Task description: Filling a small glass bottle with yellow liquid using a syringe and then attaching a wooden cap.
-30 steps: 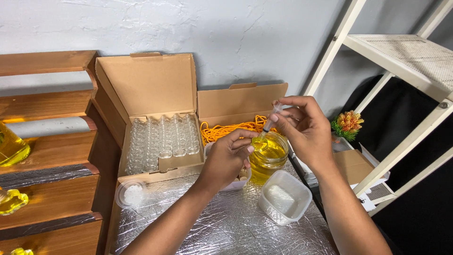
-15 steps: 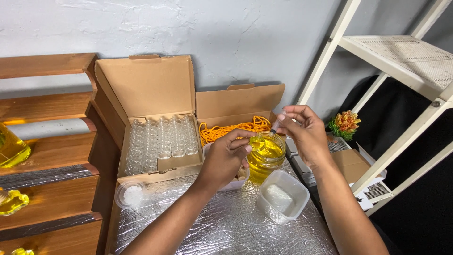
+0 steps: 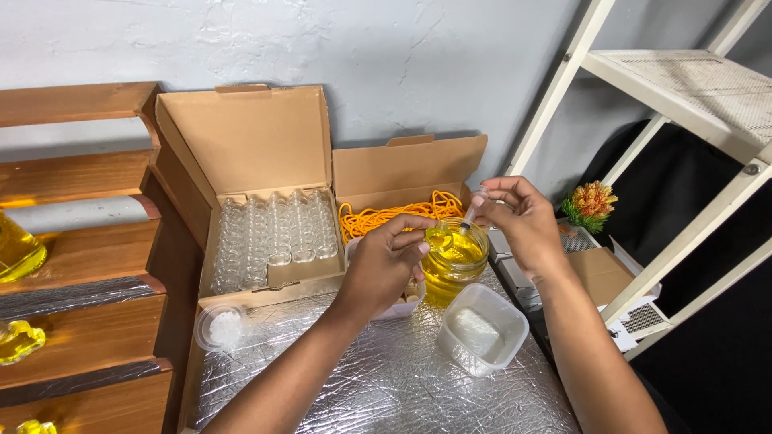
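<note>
Lowered, right hand dips dropper into jar.

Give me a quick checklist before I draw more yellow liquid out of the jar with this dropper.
1. Jar upright on the foil: ok.
2. Jar open, holding yellow liquid: ok.
3. Right hand pinching the dropper, tip angled toward the jar mouth: ok.
4. Left hand beside the jar; what its fingertips hold: cannot tell.
5. Box of small glass bottles open: ok.
6. Clear tub standing apart from the jar: ok.
</note>
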